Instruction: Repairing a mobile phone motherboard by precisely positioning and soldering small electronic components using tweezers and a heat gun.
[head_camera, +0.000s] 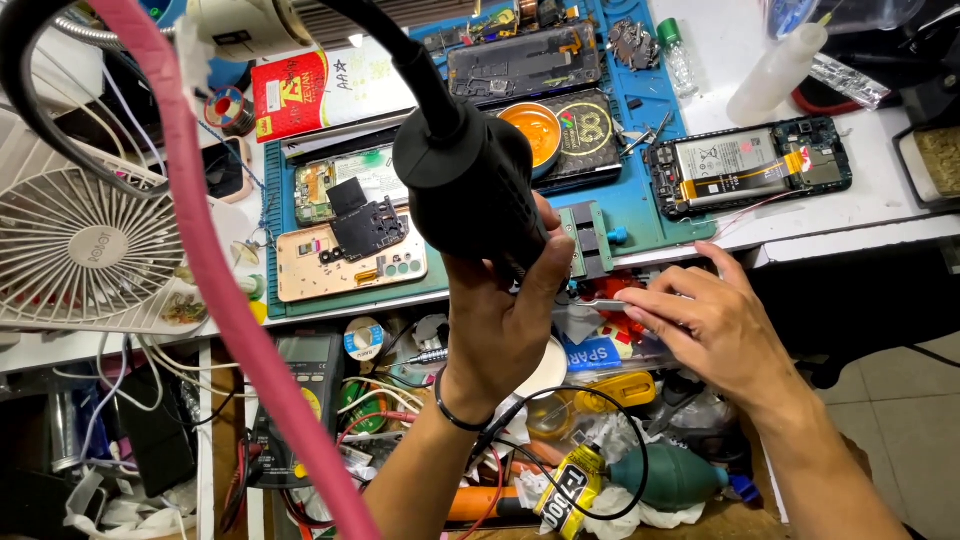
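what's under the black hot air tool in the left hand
Under the hot air tool, held in the left hand, lies the blue work mat with a small metal clamp. Whatever sits directly beneath its nozzle is covered.

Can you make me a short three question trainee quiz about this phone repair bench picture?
1. True or false: the left hand grips a black hot-air tool.
2. What does the right hand hold? A. tweezers B. a bottle
3. Which side of the blue mat is the white fan on?

Key: 1 true. 2 A, thin metal tweezers. 3 The left side.
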